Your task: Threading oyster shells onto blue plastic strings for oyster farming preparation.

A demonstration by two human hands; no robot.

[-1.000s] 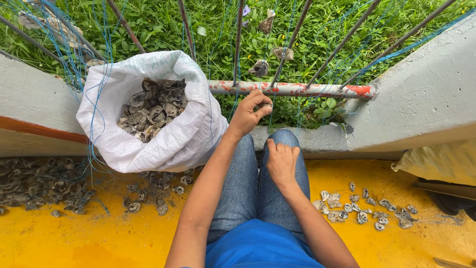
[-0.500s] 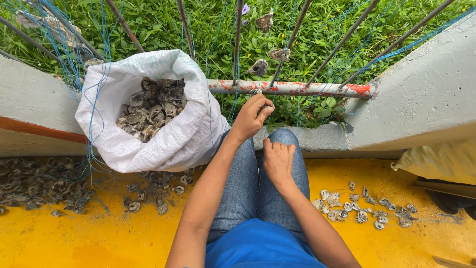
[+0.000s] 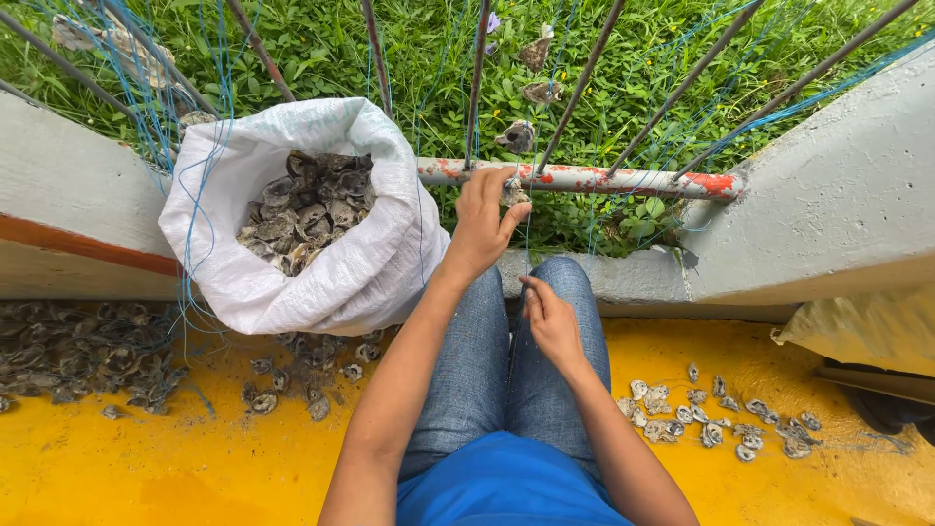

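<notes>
Grey shells fill the white woven sack (image 3: 321, 273) at left, more loose on the yellow floor (image 3: 175, 468). Our left hand (image 3: 484, 219) pinches one oyster shell (image 3: 513, 192) against the painted metal rail (image 3: 584, 178), fingers closed on its edge. We judge it light, rigid, rough and sharp-rimmed, brittle at the lip; best gripped across the thick middle. Our right hand (image 3: 550, 317) pinches the thin blue string (image 3: 529, 244) over the knees; its grip looks closed.

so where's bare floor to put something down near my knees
Bare yellow floor lies below the shells spilled under the white sack, left of the left forearm. Crowded: the dark shell heap far left and the pale shells on the right.
</notes>
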